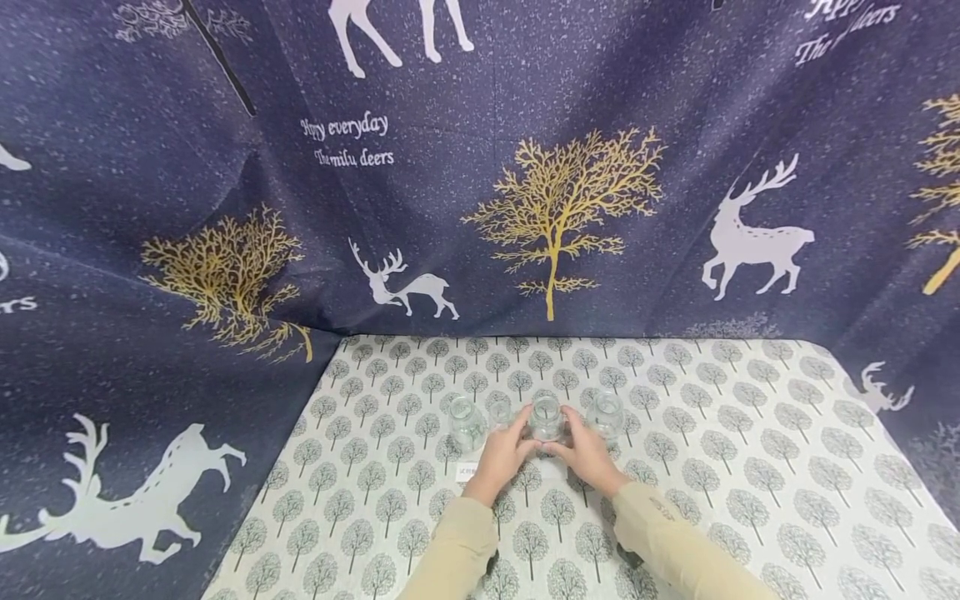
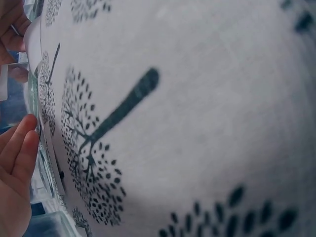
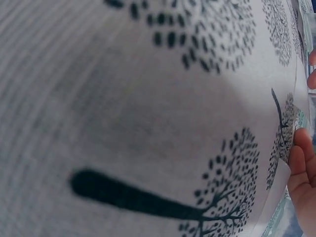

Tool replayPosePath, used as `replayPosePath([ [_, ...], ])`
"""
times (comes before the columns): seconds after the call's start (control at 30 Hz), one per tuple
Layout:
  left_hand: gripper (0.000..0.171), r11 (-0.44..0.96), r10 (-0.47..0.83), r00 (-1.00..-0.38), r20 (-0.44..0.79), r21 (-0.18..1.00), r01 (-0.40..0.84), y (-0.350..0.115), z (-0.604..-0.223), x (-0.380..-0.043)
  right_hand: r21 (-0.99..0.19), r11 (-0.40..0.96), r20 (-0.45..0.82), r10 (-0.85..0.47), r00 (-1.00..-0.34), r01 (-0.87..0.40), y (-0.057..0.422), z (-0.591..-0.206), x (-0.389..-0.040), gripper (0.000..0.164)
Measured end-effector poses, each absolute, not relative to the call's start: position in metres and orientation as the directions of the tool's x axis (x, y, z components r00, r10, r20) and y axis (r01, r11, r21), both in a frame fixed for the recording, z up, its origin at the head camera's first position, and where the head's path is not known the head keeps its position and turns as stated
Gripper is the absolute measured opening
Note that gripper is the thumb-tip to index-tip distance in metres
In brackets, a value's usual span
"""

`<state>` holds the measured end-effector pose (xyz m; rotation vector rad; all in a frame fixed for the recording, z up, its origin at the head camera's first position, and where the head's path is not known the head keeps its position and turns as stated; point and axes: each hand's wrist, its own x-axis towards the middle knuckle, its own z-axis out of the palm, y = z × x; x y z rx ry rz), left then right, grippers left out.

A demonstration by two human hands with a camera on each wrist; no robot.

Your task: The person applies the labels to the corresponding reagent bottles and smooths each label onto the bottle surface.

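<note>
In the head view a clear glass jar [image 1: 546,427] stands on the cloth between both hands. My left hand [image 1: 501,460] holds its left side and my right hand [image 1: 591,457] its right side, with the thumbs meeting near the front. Other clear glass jars stand in a row with it: one at the far left [image 1: 467,427], a smaller-looking one [image 1: 499,412] partly behind my left hand, and one on the right [image 1: 607,414] behind my right hand. The left wrist view catches fingers [image 2: 22,153] at its left edge; the right wrist view shows fingers [image 3: 298,158] at its right edge.
A white tree-patterned cloth [image 1: 360,483] covers the table. A small white label with printed characters [image 1: 465,472] lies in front of the left jar, and more white paper [image 1: 553,470] shows below the hands. A dark deer-print curtain [image 1: 420,200] hangs behind and at the sides.
</note>
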<state>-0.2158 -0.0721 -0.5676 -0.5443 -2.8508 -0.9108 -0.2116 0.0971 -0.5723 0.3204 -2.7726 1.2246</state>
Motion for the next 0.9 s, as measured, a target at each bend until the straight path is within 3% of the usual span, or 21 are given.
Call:
replayPosePath([
  [0.57,0.059,0.722,0.27,-0.93,0.251,0.587,0.367,-0.068,-0.567,-0.214,-0.77,0.612,0.131,-0.124,-0.984,-0.18,0.096,-0.569,-0.211,0.077],
  [0.9,0.058,0.757,0.281,-0.95,0.139,0.576,0.308,-0.081,-0.546,-0.199,-0.863,0.489,0.054,-0.16,-0.986,-0.126,0.104,-0.537,-0.2,0.071],
])
